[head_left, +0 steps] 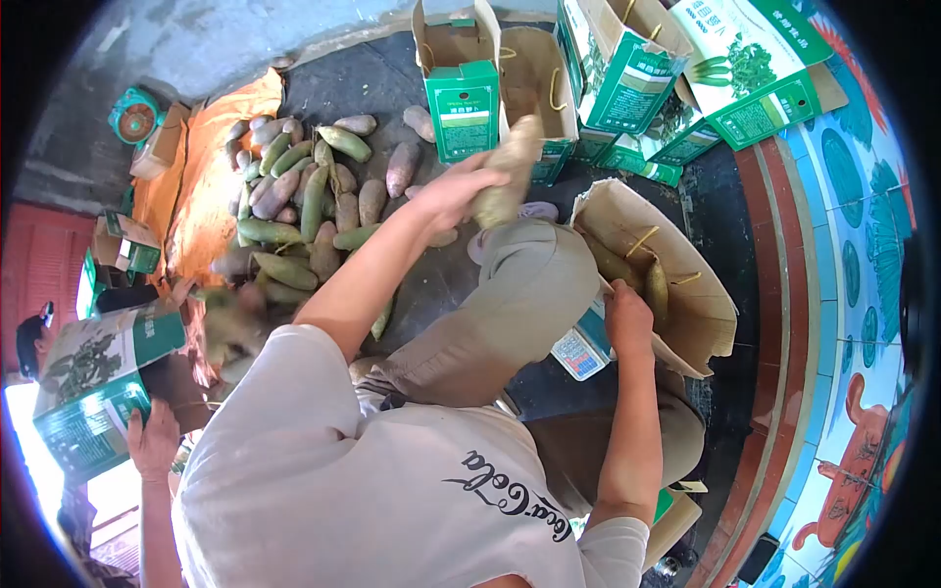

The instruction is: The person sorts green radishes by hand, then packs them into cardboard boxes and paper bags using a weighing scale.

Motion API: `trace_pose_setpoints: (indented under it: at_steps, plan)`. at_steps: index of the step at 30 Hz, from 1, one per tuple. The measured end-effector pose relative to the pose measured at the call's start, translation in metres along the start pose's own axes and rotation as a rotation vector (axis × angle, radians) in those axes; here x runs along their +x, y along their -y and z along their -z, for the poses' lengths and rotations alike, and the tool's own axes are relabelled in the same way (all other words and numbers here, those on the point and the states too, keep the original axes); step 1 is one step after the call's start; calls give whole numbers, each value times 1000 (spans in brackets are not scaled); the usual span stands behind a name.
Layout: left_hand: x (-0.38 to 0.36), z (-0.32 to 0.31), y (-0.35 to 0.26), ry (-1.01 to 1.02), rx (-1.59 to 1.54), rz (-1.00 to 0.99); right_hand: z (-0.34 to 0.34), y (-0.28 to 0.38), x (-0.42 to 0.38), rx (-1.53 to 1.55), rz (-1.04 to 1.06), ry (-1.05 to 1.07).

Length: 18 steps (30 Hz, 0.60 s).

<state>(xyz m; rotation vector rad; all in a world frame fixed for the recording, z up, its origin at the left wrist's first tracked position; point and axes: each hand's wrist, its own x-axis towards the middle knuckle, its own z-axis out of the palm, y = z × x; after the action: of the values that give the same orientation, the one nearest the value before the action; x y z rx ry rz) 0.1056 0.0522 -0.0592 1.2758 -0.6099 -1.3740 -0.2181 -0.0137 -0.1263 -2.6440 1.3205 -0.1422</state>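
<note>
One radish (pixel 510 181) in closed left hand (pixel 459 193) — right hand (pixel 628 318) grips rim of roomy carton (pixel 701 323)

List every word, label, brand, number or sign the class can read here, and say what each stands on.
"Coca Cola": on the white shirt.
Chinese characters, upper-right box: too blurred to quote surely.
Print, top-centre box: too small.
Print, co-worker's box at left: too blurred.
Print, blue-and-white panel by the right hand: too small.
</note>
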Motion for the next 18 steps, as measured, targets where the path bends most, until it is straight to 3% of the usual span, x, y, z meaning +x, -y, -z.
trace_pose_setpoints:
  at_steps: [3, 7, 10, 14, 18]
  plan:
    - [19, -50, -37, 211, 226, -119, -2, -1, 0, -5, 13, -4]
    - [41, -123, -38, 211, 610, -363, -1, -3, 1, -60, 22, 25]
    - [49, -151, -15, 189, 391, -340, 3, 1, 1, -84, 19, 39]
    - [52, -120, -1, 35, 402, -494, 2, -1, 0, -111, 50, 63]
    - [35, -36, 8, -232, 730, -346, 1, 3, 2, -96, 64, -15]
